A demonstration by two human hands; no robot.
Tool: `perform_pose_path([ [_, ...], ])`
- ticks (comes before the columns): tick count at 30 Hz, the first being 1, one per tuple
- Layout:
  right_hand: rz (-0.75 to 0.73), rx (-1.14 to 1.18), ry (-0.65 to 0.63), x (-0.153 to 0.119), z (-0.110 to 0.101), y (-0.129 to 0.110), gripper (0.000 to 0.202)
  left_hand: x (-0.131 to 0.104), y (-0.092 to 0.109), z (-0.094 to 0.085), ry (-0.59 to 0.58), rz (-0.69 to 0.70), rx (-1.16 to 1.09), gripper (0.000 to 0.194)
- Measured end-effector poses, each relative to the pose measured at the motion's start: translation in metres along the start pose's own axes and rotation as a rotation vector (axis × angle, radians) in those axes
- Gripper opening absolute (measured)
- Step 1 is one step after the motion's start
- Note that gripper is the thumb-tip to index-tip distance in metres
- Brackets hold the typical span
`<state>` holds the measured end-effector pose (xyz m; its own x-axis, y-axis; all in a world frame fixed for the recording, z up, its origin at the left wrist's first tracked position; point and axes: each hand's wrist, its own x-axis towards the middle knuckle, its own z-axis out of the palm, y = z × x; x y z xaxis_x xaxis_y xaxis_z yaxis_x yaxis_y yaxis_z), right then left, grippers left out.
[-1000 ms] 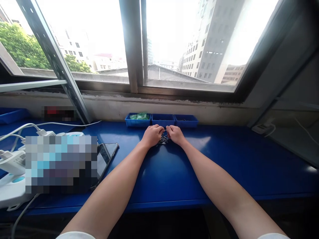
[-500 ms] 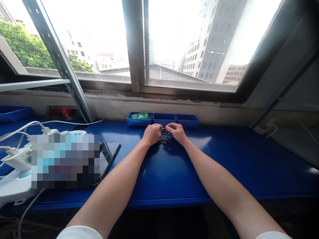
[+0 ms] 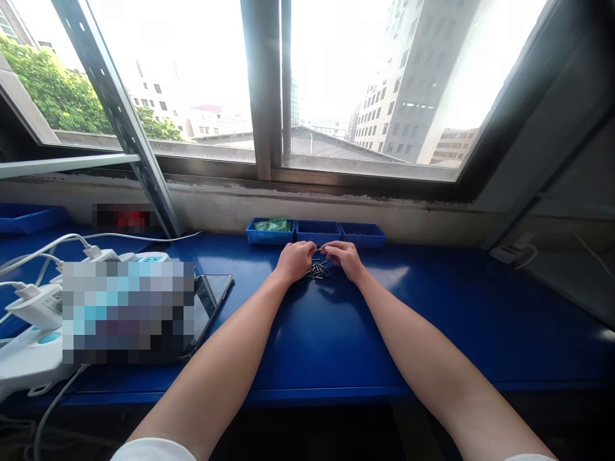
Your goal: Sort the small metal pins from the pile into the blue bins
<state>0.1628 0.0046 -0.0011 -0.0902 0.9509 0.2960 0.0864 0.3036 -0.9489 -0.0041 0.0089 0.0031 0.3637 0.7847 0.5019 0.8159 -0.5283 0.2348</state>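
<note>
My left hand is closed, with thumb and forefinger pinching one end of a small dark screw. Facing it, my right hand has its fingertips pressed together at the screw's other end; the fine detail there is too small to make out. Both hands hover just above a little heap of dark screws lying on the blue tabletop. Behind the hands stand three small blue bins: the left bin with green packets, the middle bin and the right bin with small pieces low inside.
At left lie a phone, a white power strip with plugged chargers and cables, and a blurred-out area. A slotted metal upright stands before the window. Another blue tray sits far left.
The fingertips have shifted slightly at the small screw, with the right hand's fingers a bit more spread. The whole view has drifted a little; the heap and bins stay put.
</note>
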Motion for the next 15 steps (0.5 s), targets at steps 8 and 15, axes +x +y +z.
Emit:
perform_pose_path([
  [8, -0.101, -0.17, 0.194, 0.007, -0.006, 0.003, 0.03, -0.001, -0.018, 0.001, 0.04, -0.189, -0.039, 0.035],
  [15, -0.093, -0.581, 0.526, 0.012, -0.034, 0.004, 0.044, -0.003, -0.023, 0.002, -0.034, -0.18, 0.009, 0.03],
])
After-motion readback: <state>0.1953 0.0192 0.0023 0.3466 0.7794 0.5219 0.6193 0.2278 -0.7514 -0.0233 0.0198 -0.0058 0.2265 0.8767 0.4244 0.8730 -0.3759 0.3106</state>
